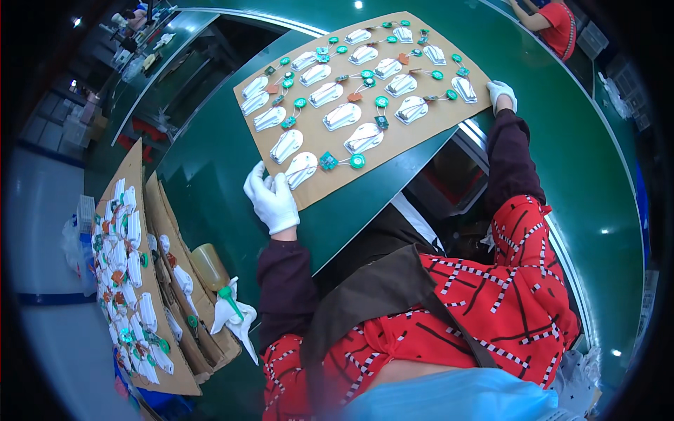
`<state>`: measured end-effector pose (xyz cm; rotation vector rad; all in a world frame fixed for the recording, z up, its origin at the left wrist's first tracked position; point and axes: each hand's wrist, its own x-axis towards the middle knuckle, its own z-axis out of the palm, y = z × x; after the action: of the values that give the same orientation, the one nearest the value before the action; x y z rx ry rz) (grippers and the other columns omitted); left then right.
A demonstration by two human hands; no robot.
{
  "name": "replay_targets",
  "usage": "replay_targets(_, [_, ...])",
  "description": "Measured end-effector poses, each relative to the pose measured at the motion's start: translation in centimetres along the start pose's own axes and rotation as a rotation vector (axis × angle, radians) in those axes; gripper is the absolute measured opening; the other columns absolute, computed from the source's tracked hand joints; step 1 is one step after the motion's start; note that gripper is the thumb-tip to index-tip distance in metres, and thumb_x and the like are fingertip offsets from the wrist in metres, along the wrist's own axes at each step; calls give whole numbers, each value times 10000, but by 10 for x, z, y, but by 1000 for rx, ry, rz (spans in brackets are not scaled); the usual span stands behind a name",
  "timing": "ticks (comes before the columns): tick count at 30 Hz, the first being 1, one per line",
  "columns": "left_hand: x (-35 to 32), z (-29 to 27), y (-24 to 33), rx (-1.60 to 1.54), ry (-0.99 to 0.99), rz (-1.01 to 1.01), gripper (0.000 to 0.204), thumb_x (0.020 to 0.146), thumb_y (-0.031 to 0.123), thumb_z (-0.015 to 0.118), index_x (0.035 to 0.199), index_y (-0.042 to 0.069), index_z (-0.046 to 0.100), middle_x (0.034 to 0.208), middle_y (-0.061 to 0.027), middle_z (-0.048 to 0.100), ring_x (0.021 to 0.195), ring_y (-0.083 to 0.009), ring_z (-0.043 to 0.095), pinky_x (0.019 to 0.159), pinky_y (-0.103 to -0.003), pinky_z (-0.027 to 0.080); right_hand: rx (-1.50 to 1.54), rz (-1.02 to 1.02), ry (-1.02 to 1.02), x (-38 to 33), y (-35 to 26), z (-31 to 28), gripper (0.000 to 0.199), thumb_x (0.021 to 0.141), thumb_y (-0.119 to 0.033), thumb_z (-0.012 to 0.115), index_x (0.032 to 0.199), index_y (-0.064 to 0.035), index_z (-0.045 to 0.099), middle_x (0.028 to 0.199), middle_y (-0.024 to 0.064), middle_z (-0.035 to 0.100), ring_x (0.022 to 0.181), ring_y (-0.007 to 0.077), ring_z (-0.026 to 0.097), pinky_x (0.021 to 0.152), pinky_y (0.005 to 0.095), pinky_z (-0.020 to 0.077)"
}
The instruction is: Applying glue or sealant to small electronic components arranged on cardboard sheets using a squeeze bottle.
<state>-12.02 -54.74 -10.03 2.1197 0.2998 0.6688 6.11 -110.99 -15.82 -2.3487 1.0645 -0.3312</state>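
Note:
A large brown cardboard sheet (pixel 444 116) is held in front of me, tilted over the green table. My left hand (pixel 272 200), in a white glove, grips its near left corner. At its right corner, my gloved right hand (pixel 502 96) has its fingers closed on the edge. Rows of white oval plastic shells (pixel 342 116) lie on the sheet. Thin wires link them to small square green circuit boards (pixel 328 161) and round green discs (pixel 357 161). A few small orange pieces (pixel 355 97) sit among them.
Left of me, more cardboard sheets (pixel 184 351) stand stacked on edge, with similar white parts (pixel 126 274) on them. Beside these are a yellowish bottle (pixel 210 266) with a green neck and a crumpled white cloth (pixel 237 317). A co-worker in red (pixel 557 28) sits across the green table (pixel 562 161).

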Motion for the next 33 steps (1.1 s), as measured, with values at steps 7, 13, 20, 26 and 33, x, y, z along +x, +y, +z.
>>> replay_targets(7, [-12, 12, 30, 109, 115, -143, 417, 838, 128, 590, 1227, 26, 482, 1226, -159, 412, 909, -244, 611, 817, -328, 498, -45, -17, -22, -8, -27, -5, 397, 802, -390, 570, 1147, -204, 629, 1194, 31, 606, 1106, 234, 557, 947, 332, 413])
replay_targets(13, [-37, 21, 62, 326, 186, -106, 455, 804, 150, 636, 1218, 38, 482, 1239, -156, 416, 979, -276, 583, 864, -351, 474, 84, -269, -137, 41, -15, 14, 404, 764, -435, 585, 1101, -222, 653, 1112, 26, 644, 1050, 241, 591, 905, 333, 448])
replay_targets(20, [-47, 62, 97, 456, 341, 247, 466, 688, 95, 657, 1136, 109, 530, 1188, -171, 463, 1074, -343, 480, 925, -421, 392, 712, -127, -504, 73, -20, 34, 300, 831, -244, 597, 1070, -69, 646, 1014, 71, 647, 837, 185, 600, 746, 334, 496])
replay_targets(26, [-91, 38, 130, 456, 303, 205, 459, 694, 96, 654, 1136, 67, 534, 1255, -197, 425, 1134, -361, 461, 937, -396, 404, 532, -430, -126, 97, -8, 63, 277, 846, -177, 593, 1090, -51, 627, 1031, 87, 643, 876, 193, 605, 779, 316, 487])
replay_targets(33, [-138, -46, 154, 454, 423, 127, 232, 730, 33, 607, 961, 12, 618, 1032, -129, 589, 960, -284, 575, 857, -363, 451, 1326, -648, -236, -46, -94, -22, 187, 857, -36, 558, 1020, 17, 632, 1064, 144, 622, 942, 193, 596, 833, 279, 462])
